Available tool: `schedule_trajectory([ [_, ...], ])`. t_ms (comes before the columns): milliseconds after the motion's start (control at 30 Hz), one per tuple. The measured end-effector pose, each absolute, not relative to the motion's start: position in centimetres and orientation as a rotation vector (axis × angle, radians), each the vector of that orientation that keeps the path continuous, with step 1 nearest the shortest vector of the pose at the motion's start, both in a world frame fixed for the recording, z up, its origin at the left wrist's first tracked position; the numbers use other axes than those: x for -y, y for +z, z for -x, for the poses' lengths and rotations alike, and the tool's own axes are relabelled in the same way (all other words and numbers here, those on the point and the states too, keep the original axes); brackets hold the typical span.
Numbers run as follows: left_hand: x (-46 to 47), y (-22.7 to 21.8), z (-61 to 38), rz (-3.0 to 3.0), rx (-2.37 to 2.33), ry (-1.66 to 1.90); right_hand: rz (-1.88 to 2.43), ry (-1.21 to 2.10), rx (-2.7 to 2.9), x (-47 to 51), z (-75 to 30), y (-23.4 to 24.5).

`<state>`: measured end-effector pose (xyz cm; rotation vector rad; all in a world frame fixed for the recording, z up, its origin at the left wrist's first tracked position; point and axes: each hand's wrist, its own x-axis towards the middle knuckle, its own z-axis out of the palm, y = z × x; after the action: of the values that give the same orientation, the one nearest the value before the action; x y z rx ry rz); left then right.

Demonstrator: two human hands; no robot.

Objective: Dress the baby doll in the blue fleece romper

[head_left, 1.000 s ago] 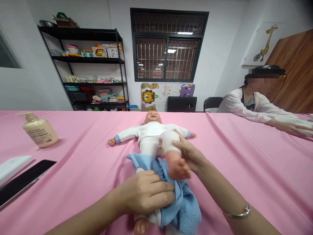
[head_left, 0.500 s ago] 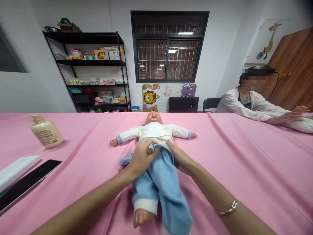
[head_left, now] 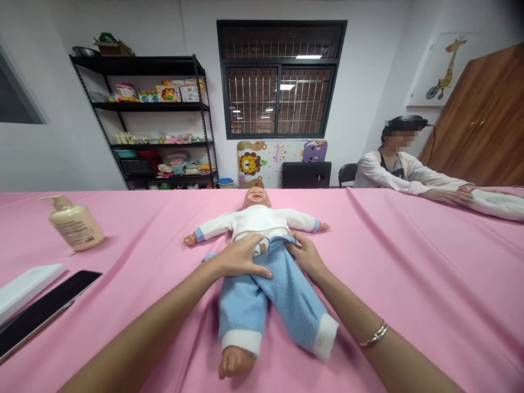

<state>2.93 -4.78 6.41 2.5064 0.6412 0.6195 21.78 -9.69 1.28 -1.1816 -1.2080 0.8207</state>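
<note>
Lying on its back on the pink-covered desk [head_left: 429,284], a baby doll [head_left: 257,221] sits at the middle of the frame. Its long axis runs straight away from the person, with the head at the far end, the feet toward the camera and the arms spread. Blue knit trousers [head_left: 262,311] with white cuffs cover its legs, and the waistband sits at the lower edge of a white top [head_left: 262,218].

Both hands are at the doll's waist, so neither is clearly farther from it. The left hand [head_left: 241,256] comes in from the lower left and lies flat across the trousers, its fingers [head_left: 262,270] extended toward the doll's other side and not visibly closed on anything. The right hand [head_left: 307,256] comes in from the lower right, wearing a silver bangle [head_left: 374,334] at the wrist. Its fingers [head_left: 293,244] are curled at the waistband and seem to hold the blue edge.

At the upper left of the desk stands a cream pump bottle [head_left: 75,222], with a black phone [head_left: 45,314] and a white card [head_left: 24,289] at the lower left. At the far right, a co-worker's hands [head_left: 452,195] rest on a white bundle [head_left: 499,204].
</note>
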Motion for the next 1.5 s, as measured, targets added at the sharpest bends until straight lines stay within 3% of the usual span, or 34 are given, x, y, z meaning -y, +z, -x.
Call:
schedule_trajectory([
  [200,5.7,6.0,-3.8,-2.81,-0.739,0.541,1.084,0.971,0.984,10.0,-20.9,1.1],
  [400,7.1,4.9,-4.6,-2.865,-1.117,0.668,1.037,1.039,0.873,10.1,-21.1,1.4],
  [600,6.7,4.5,-4.8,-2.824,-1.172,0.944,0.979,1.191,0.841,10.4,-20.5,1.8],
  [833,3.5,4.5,-2.6,-2.889,-1.246,1.13,1.233,0.731,0.943,8.8,-22.2,-0.4],
  [967,1.0,2.4,0.5,-2.479,-1.361,1.052,1.33,0.65,0.972,7.6,-23.5,-1.9],
  [1167,1.2,1.3,2.3,-2.008,-0.851,0.861,1.062,0.928,0.959,8.1,-22.7,-0.7],
  [1367,2.2,2.4,1.1,-1.746,-0.881,1.187,1.016,1.258,0.859,9.1,-22.0,-0.1],
  [1500,2.7,2.7,0.8,-1.671,-0.801,1.145,1.069,1.333,0.792,9.6,-21.8,0.2],
])
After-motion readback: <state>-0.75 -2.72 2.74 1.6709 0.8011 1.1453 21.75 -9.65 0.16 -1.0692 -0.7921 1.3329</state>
